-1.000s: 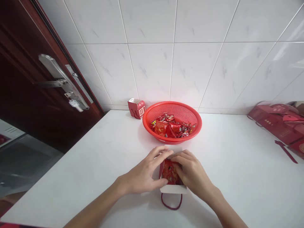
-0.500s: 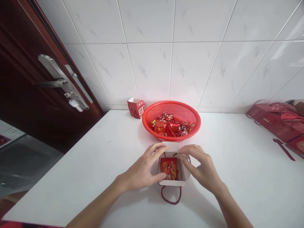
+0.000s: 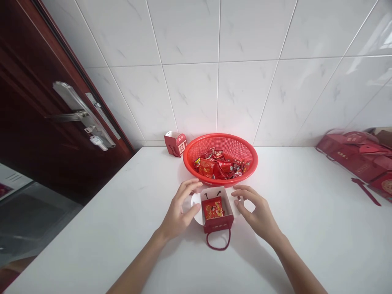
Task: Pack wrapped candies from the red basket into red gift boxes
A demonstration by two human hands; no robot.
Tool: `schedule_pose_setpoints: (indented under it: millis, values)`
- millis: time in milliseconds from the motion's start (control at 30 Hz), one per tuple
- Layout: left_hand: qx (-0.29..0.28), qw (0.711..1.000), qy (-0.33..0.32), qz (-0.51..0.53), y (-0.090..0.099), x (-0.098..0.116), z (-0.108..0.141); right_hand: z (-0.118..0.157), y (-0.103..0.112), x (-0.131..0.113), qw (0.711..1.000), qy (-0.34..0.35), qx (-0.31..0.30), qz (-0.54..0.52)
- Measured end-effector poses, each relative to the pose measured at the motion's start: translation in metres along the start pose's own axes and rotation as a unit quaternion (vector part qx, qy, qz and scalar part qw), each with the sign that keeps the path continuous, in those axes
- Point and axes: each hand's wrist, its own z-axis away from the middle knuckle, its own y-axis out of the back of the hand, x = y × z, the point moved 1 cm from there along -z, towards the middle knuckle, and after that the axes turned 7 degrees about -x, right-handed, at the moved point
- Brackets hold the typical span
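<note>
A small red gift box (image 3: 219, 223) with a white inside stands on the white table, its top open. Red snack packets (image 3: 213, 208) lie inside it, and a dark red cord handle (image 3: 218, 248) loops out at the front. My left hand (image 3: 180, 212) is at the box's left side, fingers spread, thumb against the rounded white flap (image 3: 197, 207). Beside the opposite flap (image 3: 237, 206) is my right hand (image 3: 255, 208), thumb and fingers curved apart around its edge; whether they touch it I cannot tell.
A red plastic basket (image 3: 252, 169) with many wrapped sweets stands behind the box. Left of it is another small red box (image 3: 175, 145). Several red boxes (image 3: 357, 153) and a dark red strip (image 3: 366, 191) lie at the right. A door (image 3: 27, 102) stands at the left.
My hands have moved off the box's back flap and farther apart, to its two sides. The box has turned and tilted slightly, so its red front and left flap now show.
</note>
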Motion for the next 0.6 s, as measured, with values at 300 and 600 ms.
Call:
schedule_pose_setpoints:
  millis: [300, 600]
  values:
    - [-0.099, 0.992, -0.03, -0.076, 0.003, 0.004, -0.002, -0.002, -0.001, -0.001, 0.998, -0.02, -0.02, -0.049]
    - [-0.033, 0.989, 0.024, -0.143, -0.013, 0.018, -0.005, 0.0, -0.003, -0.005, 0.993, -0.009, -0.024, -0.113]
